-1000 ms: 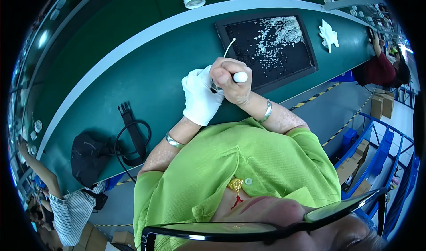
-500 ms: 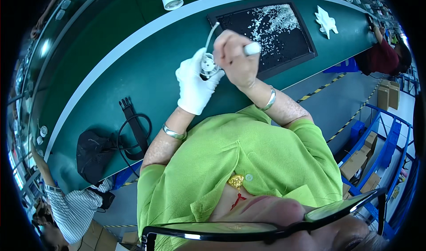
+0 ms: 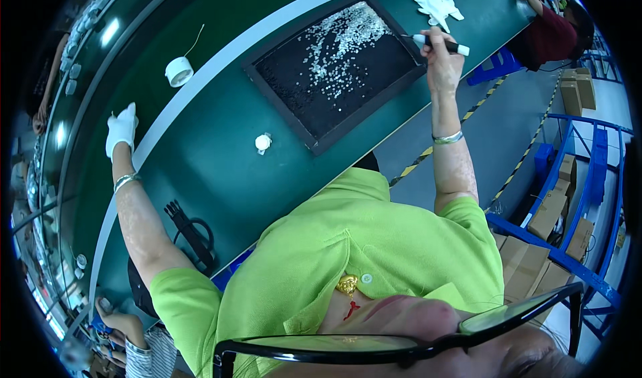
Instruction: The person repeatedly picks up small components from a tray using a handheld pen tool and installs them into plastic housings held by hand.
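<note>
One green table (image 3: 214, 167), mid-frame. Black tray (image 3: 287, 87) on it, upper centre, white bits (image 3: 334, 60) scattered inside. Gloved left hand (image 3: 122, 132), left of frame: fingers spread, released. Right hand (image 3: 443, 58), upper right: fingers wrapped round white-and-black pen-like tool (image 3: 453, 46), tip by tray's right edge. White cloth (image 3: 438, 7) just above. Small round white part (image 3: 263, 142) on table, centre-left, below tray.
</note>
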{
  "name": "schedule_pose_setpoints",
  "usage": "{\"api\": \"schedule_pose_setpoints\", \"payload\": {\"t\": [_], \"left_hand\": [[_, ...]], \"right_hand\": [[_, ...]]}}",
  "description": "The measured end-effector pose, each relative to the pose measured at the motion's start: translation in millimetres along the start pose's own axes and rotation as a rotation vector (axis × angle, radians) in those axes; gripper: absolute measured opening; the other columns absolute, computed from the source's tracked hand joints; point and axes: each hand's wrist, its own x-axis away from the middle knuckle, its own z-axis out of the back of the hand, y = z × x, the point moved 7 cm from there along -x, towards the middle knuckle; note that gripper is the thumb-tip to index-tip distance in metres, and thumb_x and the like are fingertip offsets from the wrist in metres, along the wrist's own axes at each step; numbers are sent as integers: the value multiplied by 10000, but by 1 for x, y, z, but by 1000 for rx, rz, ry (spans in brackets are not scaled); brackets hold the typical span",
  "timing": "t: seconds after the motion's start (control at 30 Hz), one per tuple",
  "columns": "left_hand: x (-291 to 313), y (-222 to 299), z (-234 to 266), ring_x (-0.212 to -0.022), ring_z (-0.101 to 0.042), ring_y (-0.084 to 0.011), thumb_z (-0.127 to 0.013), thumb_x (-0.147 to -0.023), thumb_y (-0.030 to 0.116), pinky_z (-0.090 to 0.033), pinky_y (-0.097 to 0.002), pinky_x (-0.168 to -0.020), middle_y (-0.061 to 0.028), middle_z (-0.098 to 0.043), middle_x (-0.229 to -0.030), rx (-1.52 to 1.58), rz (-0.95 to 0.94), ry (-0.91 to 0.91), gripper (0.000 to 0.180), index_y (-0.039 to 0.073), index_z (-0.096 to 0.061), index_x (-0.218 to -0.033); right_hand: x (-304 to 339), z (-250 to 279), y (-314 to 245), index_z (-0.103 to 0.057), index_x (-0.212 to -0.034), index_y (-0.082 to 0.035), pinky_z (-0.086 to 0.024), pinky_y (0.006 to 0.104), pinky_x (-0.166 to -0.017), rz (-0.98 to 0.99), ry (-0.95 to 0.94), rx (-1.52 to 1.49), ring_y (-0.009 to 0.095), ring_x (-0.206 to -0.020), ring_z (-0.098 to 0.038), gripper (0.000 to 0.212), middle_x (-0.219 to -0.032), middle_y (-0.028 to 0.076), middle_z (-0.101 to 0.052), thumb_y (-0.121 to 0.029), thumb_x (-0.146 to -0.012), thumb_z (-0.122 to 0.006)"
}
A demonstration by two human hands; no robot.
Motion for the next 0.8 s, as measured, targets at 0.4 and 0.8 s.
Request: {"api": "schedule_pose_setpoints", "payload": {"t": [0.4, 0.8], "left_hand": [[131, 317, -25, -1181, -522, -333, -713, -706, 531, -415, -381, -990, -213, -545, -1257, 371, -924, 35, 832, 15, -470, -1312], [125, 398, -76, -1100, -578, -320, -753, -660, 519, -421, -376, -975, -183, -601, -1184, 332, -822, -37, 811, 40, -499, -1263]], "right_hand": [[8, -6, 28, -646, -816, 20, -402, 193, -521, 15, -6, 264, 61, -561, -496, 290, -730, 45, -636, -265, -853, -690], [10, -17, 24, -663, -751, 10, -363, 209, -460, -1, -20, 469, 46, -492, -468, 364, -543, -9, -546, -345, -816, -714]]}}
